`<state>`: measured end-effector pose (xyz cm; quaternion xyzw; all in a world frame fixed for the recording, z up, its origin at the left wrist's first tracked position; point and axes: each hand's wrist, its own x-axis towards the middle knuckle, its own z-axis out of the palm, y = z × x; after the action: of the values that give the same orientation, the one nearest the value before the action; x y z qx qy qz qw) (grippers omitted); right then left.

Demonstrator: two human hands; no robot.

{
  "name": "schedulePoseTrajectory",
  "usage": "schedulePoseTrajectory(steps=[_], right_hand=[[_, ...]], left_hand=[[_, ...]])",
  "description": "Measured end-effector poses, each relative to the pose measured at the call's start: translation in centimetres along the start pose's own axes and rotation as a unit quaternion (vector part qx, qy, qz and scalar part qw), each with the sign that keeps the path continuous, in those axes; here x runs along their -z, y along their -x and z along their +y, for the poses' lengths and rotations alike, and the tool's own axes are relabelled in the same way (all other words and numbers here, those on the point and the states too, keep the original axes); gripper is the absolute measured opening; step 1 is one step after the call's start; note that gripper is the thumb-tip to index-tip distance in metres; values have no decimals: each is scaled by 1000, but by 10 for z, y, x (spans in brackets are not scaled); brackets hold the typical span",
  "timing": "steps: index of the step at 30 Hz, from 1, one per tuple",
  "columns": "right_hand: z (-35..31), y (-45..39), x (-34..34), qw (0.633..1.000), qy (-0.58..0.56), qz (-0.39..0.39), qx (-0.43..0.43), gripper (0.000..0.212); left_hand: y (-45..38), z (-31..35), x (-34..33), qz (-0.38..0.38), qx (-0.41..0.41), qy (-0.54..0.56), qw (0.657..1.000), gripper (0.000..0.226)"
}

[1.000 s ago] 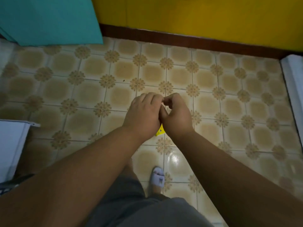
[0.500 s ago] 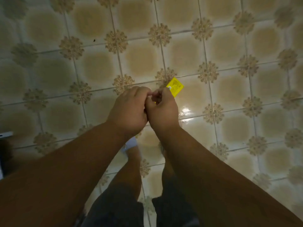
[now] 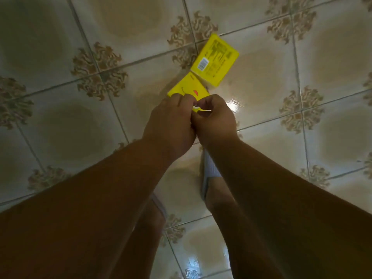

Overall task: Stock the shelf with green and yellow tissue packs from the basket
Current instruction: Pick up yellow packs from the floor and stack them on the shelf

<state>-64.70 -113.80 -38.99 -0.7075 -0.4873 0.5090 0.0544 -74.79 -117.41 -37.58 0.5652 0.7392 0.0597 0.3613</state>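
We've got both hands pinching the near yellow tissue pack [image 3: 188, 90] at frame centre: left hand [image 3: 171, 121], right hand [image 3: 214, 119]. A second pack [image 3: 214, 61] lies toward upper right (long axis slanting there), the right hand nearer.

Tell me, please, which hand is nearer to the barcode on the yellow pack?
Right. The right hand pinches the yellow pack at its near end, more directly below the barcode. The left hand grips the same end, farther to the left.
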Motion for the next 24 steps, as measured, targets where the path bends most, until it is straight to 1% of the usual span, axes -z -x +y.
schedulePoseTrajectory(steps=[2, 5, 7, 8, 9, 10, 11, 12, 13, 14, 16, 17, 18, 20, 21, 22, 23, 24], right_hand=[[17, -23, -10, 1000, 20, 9, -1, 22], [33, -48, -18, 994, 82, 48, 46, 29], [38, -62, -20, 984, 140, 68, 88, 39], [39, -68, -21, 979, 166, 66, 94, 45], [40, -73, -22, 978, 184, 53, 88, 50], [40, -76, -24, 978, 192, 29, 74, 55], [39, -78, -26, 980, 193, 0, 55, 59], [37, -77, -28, 980, 194, -28, 35, 62], [33, -75, -30, 979, 195, -48, 20, 60], [27, -71, -31, 978, 196, -64, 11, 52], [12, -57, -33, 978, 193, -82, 11, 32], [3, -49, -34, 979, 189, -80, 13, 27], [-6, -39, -33, 980, 182, -73, 12, 25], [-21, -22, -30, 986, 159, -60, 1, 25], [-27, -17, -27, 987, 152, -58, -8, 28], [-30, -16, -25, 987, 151, -57, -20, 33], [-31, -18, -22, 986, 155, -59, -34, 38], [-30, -23, -20, 984, 163, -61, -48, 42]], left_hand=[[-17, -12, -21, 14, 12, -6, 1000, 40], [-32, -25, -50, 42, 64, 33, 997, 39], [-37, -30, -63, 64, 141, 87, 984, 38], [-40, -32, -69, 62, 189, 116, 973, 37], [-44, -33, -73, 36, 234, 140, 962, 34], [-49, -35, -76, -8, 273, 183, 944, 31], [-52, -36, -78, -39, 322, 263, 909, 28], [-53, -35, -75, -53, 373, 360, 853, 25], [-50, -32, -69, -44, 406, 436, 802, 18], [-47, -29, -64, -29, 415, 463, 783, 15], [-37, -25, -51, 2, 399, 463, 792, 22], [-31, -23, -43, 14, 394, 458, 797, 25], [-24, -20, -33, 19, 391, 455, 800, 22], [-11, -19, -14, 22, 405, 457, 792, 12], [-6, -20, -7, 15, 415, 460, 785, 17], [-4, -24, -1, 2, 421, 460, 782, 29], [-3, -28, 3, -13, 421, 456, 784, 39], [-5, -33, 3, -22, 421, 451, 787, 44]])
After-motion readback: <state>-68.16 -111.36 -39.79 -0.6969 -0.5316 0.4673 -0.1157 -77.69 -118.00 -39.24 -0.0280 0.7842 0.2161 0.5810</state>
